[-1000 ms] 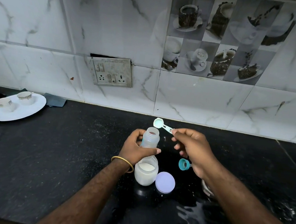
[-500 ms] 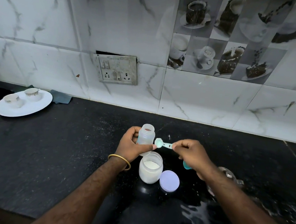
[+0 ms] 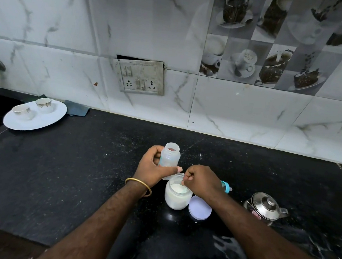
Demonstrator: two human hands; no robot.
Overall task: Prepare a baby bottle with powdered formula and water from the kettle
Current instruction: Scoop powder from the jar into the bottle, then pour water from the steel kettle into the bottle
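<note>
Because the scoop (image 3: 183, 187) has its bowl down inside the powder jar (image 3: 177, 194), the move ahead turns on how the open bottle (image 3: 170, 157) lies from it: the bottle's mouth sits up and slightly to the left of the jar's mouth, farther from the person, with the bottle's base just over the jar's far rim; the bottle's long axis is near upright, leaning a little; the left hand (image 3: 153, 168) wraps the bottle's lower half, thumb across the front, while the right hand (image 3: 201, 182) pinches the scoop's handle between curled fingertips directly above the jar, so the right hand is the nearer one to the powder and would likely have only a short lift up and away to reach the bottle's mouth; the jar stands on the black counter (image 3: 56, 181) and holds white powder to roughly two thirds, its pale round lid (image 3: 199, 207) lying flat just beside it on the right; whether the bottle already holds powder cannot be told, since its wall is cloudy and its lower part is hidden by the hand; the bottle's blue cap with teat (image 3: 226, 187) lies on the counter behind the right hand; the steel kettle (image 3: 265, 206), lid on, stands well to the right, untouched, so water looks yet to come.
</note>
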